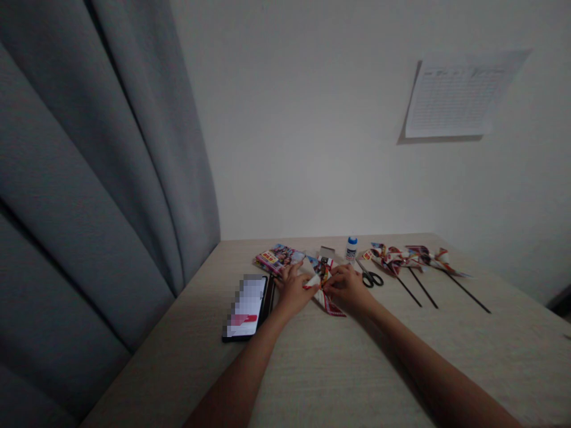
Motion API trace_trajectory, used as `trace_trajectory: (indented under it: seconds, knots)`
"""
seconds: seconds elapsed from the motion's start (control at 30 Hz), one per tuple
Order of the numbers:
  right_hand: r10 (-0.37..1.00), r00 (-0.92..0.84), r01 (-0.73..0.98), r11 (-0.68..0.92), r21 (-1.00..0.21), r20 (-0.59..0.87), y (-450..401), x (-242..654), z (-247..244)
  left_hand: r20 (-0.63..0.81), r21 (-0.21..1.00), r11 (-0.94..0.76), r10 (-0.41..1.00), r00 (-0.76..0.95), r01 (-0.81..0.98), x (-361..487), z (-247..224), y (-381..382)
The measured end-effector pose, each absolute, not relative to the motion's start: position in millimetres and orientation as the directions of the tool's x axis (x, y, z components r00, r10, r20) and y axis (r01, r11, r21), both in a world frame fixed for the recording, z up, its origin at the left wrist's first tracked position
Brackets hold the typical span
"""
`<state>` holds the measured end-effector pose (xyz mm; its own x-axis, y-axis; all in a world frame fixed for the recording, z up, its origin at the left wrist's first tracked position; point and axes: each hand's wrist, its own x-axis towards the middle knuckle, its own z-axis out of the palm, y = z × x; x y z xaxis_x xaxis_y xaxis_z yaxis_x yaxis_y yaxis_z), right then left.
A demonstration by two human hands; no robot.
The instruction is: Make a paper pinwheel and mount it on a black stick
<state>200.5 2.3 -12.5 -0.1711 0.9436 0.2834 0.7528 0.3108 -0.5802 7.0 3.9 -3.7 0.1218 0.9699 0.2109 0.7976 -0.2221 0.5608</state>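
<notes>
A cut and folded piece of colourful printed paper [329,303] lies on the wooden table [312,368] between my hands. My left hand [294,288] is on its left side, thumb and fingers closed on a folded white flap. From the right, my right hand [348,286] pinches the paper near its centre, fingertips together. Behind my left hand lies a colourful magazine [279,257]. A glue bottle [352,248] with a blue cap stands behind my right hand, and black-handled scissors [372,279] lie just right of it.
Several paper pinwheels [397,260] on black sticks [468,292] lie at the right. A phone [245,309] with a lit screen is at the left, beside dark sticks [268,297]. A grey curtain [111,148] hangs left; a printed sheet [455,98] is on the wall.
</notes>
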Motion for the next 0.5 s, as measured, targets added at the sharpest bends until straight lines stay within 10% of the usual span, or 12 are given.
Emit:
trace_trajectory:
  seconds: [0.5]
  knots:
    - [0.951, -0.176, 0.756, 0.295, -0.585, 0.254, 1.2, 199.2, -9.1, 0.207, 0.562, -0.246, 0.966, 0.154, 0.79, 8.8, -8.4, 5.5]
